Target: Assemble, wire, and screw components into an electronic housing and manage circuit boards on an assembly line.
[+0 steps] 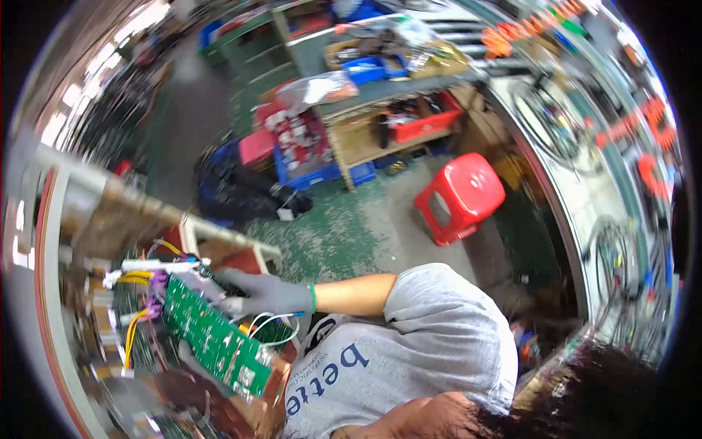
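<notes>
A long green circuit board [208, 333] slants across the lower left, crowded with small parts. My left hand [191, 358], in a grey glove, is mostly hidden beneath it; its fingers curl round the board's lower left edge. My right hand [267, 294], also grey-gloved, reaches the board's upper edge with bent fingers closed; what they pinch beside a pale, shiny part [201, 284] cannot be made out. Purple connectors [155, 293] with yellow wires [132, 336] sit at the board's far left end. A white cable [281, 342] loops below my right wrist.
A white-framed rack [55, 219] with more boards and wires stands at the left. Behind are a red stool [472, 192], a workbench [398, 99] with bins, and a blue crate [314, 175]. Another bench [559, 179] with coiled cables runs along the right.
</notes>
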Available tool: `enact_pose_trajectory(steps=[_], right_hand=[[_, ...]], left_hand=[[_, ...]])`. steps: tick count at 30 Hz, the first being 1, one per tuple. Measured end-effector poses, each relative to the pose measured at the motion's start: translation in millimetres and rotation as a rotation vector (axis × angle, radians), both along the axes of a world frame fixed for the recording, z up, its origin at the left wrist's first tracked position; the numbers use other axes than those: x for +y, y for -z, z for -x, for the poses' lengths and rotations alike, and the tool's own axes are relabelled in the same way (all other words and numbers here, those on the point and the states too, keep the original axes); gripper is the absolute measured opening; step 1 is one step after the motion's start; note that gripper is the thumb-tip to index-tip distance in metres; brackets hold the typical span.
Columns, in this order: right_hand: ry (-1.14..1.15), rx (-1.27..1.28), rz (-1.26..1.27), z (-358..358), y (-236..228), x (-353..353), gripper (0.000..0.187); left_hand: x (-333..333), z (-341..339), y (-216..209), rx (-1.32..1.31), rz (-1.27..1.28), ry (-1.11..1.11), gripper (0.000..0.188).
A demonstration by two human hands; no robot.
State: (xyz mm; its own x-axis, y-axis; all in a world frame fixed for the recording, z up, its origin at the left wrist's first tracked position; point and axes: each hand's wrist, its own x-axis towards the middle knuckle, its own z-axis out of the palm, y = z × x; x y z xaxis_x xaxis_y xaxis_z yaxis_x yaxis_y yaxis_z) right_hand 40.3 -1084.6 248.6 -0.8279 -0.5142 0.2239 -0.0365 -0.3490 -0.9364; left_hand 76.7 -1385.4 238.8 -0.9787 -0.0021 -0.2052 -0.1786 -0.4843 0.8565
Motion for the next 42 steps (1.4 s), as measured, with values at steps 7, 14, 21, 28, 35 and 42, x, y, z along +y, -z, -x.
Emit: enact_pose_trajectory(steps=[7,14,21,28,35,42], right_hand=[[0.65,-0.335,0.06,13.9,53.7,171.0,0.072],[1.038,-0.342,0.463,-34.4,63.1,313.6,0.057],[1.406,-0.365,0.642,-48.3,95.9,426.8,0.05],[1.838,-0.444,0.701,-147.7,114.0,489.6,0.049],[1.992,-0.517,0.636,-253.8,129.2,584.9,0.054],[1.983,-0.499,0.712,-359.9,165.9,731.2,0.053]], left_hand=[[306.1,117.5,-24.5,-0.071,0.007,0.51,0.053],[507.0,177.5,41.4,-0.201,0.013,1.206,0.04],[696.7,180.7,76.0,-0.278,-0.078,1.612,0.049],[829.3,86.2,106.6,-0.452,0.001,2.013,0.044],[962.8,-23.5,156.7,-0.322,0.154,2.122,0.036],[1098.4,-135.2,177.8,-0.548,0.187,2.042,0.035]])
